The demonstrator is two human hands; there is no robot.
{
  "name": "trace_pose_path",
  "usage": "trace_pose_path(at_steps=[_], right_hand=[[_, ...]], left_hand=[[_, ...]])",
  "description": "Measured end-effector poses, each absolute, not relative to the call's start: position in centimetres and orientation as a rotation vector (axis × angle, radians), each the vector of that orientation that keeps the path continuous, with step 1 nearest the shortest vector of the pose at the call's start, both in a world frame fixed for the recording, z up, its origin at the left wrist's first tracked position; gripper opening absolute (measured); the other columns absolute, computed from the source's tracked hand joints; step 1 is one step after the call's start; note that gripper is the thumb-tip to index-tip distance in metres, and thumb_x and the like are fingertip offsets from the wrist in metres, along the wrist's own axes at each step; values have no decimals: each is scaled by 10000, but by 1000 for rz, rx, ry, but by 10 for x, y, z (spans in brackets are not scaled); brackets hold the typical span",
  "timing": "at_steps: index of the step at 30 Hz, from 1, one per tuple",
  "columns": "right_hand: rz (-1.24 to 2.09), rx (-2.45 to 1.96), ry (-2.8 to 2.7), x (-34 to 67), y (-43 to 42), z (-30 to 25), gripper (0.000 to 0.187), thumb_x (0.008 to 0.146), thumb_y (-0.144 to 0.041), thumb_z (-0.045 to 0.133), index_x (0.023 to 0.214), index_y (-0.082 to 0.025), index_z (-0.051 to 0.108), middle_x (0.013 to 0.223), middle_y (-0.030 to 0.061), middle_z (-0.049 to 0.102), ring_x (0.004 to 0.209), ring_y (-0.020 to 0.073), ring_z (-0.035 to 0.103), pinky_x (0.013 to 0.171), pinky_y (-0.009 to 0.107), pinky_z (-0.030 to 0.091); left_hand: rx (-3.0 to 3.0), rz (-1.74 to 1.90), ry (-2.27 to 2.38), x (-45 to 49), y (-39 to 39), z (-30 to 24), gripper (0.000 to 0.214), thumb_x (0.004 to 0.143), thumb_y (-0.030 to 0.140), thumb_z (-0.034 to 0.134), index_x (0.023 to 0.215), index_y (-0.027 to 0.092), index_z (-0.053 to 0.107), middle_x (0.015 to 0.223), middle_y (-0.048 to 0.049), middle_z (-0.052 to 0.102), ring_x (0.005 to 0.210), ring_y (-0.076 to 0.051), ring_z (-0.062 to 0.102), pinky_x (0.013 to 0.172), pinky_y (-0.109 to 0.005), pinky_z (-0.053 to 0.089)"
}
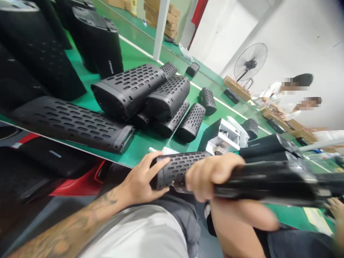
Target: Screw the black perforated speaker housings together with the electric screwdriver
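Observation:
A black housing with rows of slots (178,166) lies at the near edge of the green table. My left hand (143,175) grips its left end, fingers over the top and thumb below. My right hand (212,175) is closed around a black power screwdriver (263,181), which is held nearly level and blurred by motion. The driver's tip is close to the lower left side of the housing; whether it touches a screw I cannot make out. My right hand hides the housing's right end.
Slotted black housings (131,89) are piled beyond my left hand, with tall black units (98,39) at the far left. A white box-shaped device (223,134) stands behind my right hand. At the right edge is another person's hand (335,208); two people work farther back near a fan (250,63).

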State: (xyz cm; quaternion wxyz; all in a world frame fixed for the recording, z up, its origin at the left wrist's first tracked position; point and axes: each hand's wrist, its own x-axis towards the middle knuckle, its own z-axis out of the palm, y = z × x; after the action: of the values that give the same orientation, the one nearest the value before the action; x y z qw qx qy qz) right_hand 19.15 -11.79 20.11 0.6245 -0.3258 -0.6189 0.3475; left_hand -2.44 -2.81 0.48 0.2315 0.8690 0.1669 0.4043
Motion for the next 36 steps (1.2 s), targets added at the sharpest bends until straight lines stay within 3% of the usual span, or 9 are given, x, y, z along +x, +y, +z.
trace_pose_path(at_steps=[4,8,12,15,17,21,28,32,36], right_hand=[[350,-883,-1170,262,-140,230,511,1017,-796,884,1071,-289,847,640,-68,703,405,166,603,503,355,636],[-28,-1054,-917,324,-120,208,541,916,-733,1000,950,-241,780,584,-65,652,429,167,586,468,319,585],[-13,-1069,-898,349,-106,179,492,944,-665,984,899,-238,742,579,-63,649,417,166,594,450,314,575],[43,-1090,-920,350,-110,170,509,908,-658,1016,872,-232,740,588,-51,667,419,166,613,464,321,594],[67,-1099,-927,348,-114,168,516,908,-671,1011,880,-236,735,586,-54,667,420,168,619,466,324,598],[67,-1112,-925,343,-122,166,515,938,-682,984,901,-233,734,593,-59,671,424,162,619,478,323,606],[-9,-1043,-917,351,-123,169,562,921,-756,967,922,-248,729,607,-64,689,412,162,609,471,333,611],[45,-1073,-933,353,-119,168,559,910,-730,985,861,-240,721,587,-58,678,399,167,609,463,332,605],[77,-1065,-942,349,-128,173,533,926,-721,980,882,-236,764,588,-45,690,395,173,611,459,336,607]], left_hand=[[2530,1097,585,-45,-92,-3,1072,1038,681,834,1908,208,423,1618,-294,630,1425,-507,748,1088,-641,770],[2562,971,144,-47,-107,5,993,963,374,758,1889,171,462,1665,-268,703,1388,-439,789,1080,-566,768],[2581,874,-276,-18,-87,41,796,841,231,763,1632,160,713,1490,-174,856,1036,-294,815,932,-434,746],[2746,802,-464,16,-61,78,618,942,214,783,1560,198,771,1669,-128,796,1390,-301,772,1224,-444,654],[2832,618,-477,38,-41,98,737,918,326,900,1625,200,733,1731,-180,742,1552,-381,700,1352,-530,558],[2927,247,-252,68,-15,118,1022,798,518,1064,1679,154,696,1402,-249,830,1208,-461,790,1095,-601,629],[2935,259,251,74,-6,116,961,918,481,1023,1729,103,674,1384,-271,782,1205,-470,755,1023,-560,579],[2832,256,264,67,10,118,1007,888,605,1043,1739,203,685,1458,-216,797,1283,-460,763,1080,-547,585],[2806,178,322,61,25,120,1047,864,684,1015,1768,284,668,1428,-164,836,1175,-411,810,1033,-514,601]])
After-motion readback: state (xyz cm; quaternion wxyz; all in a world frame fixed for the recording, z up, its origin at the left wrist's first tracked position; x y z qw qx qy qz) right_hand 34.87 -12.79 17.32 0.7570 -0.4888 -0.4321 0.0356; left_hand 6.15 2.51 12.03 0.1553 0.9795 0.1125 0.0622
